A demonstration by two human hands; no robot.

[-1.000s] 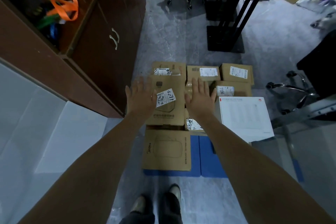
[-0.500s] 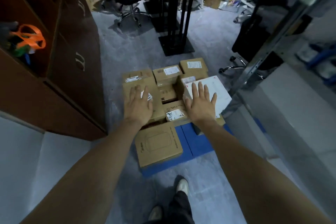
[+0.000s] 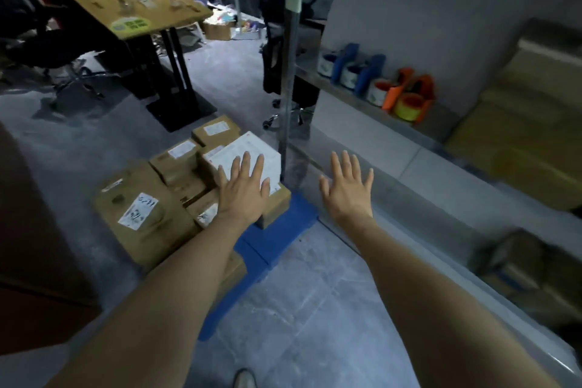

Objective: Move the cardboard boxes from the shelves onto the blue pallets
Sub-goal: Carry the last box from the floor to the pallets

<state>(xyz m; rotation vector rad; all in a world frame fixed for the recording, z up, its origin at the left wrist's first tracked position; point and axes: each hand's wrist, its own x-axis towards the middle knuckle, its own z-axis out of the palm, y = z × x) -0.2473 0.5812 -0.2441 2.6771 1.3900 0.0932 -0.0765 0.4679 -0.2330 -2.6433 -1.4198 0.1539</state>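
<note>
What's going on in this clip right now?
A person stands over a blue pallet on the floor, loaded with cardboard boxes and one white box. Both hands are open with fingers spread and hold nothing. The left hand is over the white box, and the right hand is stretched toward the metal shelf on the right, where other boxes sit. No box is being carried at this moment.

Blue pallets (image 3: 277,230) on grey floor (image 3: 308,309); cardboard boxes (image 3: 148,214) stacked on them.
</note>
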